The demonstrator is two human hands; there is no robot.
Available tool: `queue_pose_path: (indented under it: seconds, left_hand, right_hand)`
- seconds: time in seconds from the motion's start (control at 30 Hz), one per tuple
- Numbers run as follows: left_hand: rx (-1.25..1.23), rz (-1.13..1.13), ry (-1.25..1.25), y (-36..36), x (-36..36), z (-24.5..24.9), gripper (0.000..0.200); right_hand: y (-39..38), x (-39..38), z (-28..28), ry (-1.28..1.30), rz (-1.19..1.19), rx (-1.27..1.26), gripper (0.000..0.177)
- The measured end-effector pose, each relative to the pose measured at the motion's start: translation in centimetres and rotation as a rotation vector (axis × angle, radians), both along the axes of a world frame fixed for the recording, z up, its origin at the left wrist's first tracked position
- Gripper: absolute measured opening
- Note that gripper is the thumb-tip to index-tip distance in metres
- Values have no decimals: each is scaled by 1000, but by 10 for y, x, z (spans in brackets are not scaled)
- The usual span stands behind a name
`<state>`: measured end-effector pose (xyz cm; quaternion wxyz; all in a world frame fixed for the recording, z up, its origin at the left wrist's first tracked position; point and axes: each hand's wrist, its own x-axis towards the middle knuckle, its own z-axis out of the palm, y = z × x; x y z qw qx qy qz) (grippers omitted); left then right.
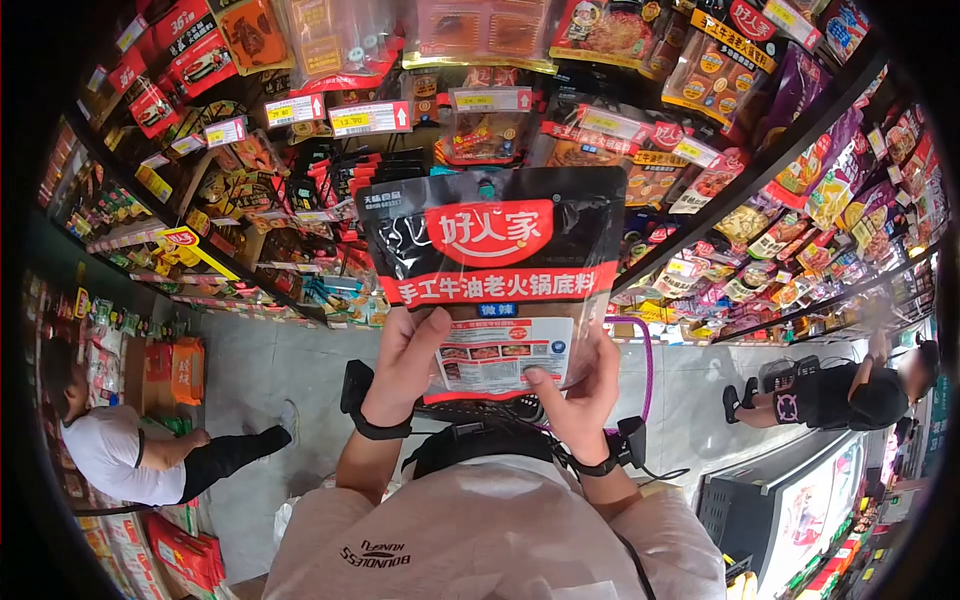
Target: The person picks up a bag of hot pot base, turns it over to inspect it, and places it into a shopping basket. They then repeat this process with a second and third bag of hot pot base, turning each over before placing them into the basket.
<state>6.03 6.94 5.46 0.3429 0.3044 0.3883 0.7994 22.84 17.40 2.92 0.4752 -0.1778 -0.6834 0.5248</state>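
Observation:
A black and red pouch (495, 270) with white lettering and a white label near its bottom is held upright in front of my chest. My left hand (412, 360) grips its lower left edge, the thumb lying on the front. On the lower right edge my right hand (582, 395) is closed round the pouch, its thumb over the white label. The fingers behind the pouch are hidden. Both wrists wear black straps with small devices.
Shelves of packaged food with price tags (370, 118) rise ahead and to both sides. A person in a white top (110, 450) is at the left, another in black (880, 400) at the right. A freezer-like case (770, 510) stands at the lower right.

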Motion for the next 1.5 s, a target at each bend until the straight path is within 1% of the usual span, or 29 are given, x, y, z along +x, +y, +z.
queue_pose_path:
  seconds: [0.1,0.17,0.27,0.4,0.5,0.6,0.7,0.8,1.1,1.27,1.4,1.5]
  left_hand:
    - [-41,3,-3,-3,-1,-4,30]
    - [-61,18,5,-5,0,-6,31]
    - [36,62,-19,-4,1,-10,30]
    - [30,46,-65,-4,2,-6,30]
    - [37,34,-89,-1,1,-4,29]
    - [17,42,-130,0,3,-4,28]
    - [-4,44,-146,2,6,-7,26]
    - [-21,46,-170,3,4,-10,24]
    - [-56,63,-207,6,7,-3,25]
    - [-74,76,-199,8,6,-10,24]
    - [-85,58,-184,16,5,0,23]
    - [-153,98,-167,23,2,7,22]
  right_hand:
    - [0,-1,0,6,4,29,72]
    - [-2,0,1,-3,22,4,71]
    - [-5,-1,5,0,48,-19,70]
    - [-5,-1,1,3,61,-30,70]
    - [-4,1,-6,-4,119,-66,72]
    - [-3,-2,-4,-11,18,-22,68]
    - [0,1,-16,-75,-20,8,67]
    - [0,-1,-17,-43,-1,-29,67]
    - [4,-1,-12,-119,-22,117,67]
    - [5,-1,-13,-71,35,4,65]
    - [9,2,-20,-61,88,-75,63]
    - [20,6,-13,-97,113,-56,64]
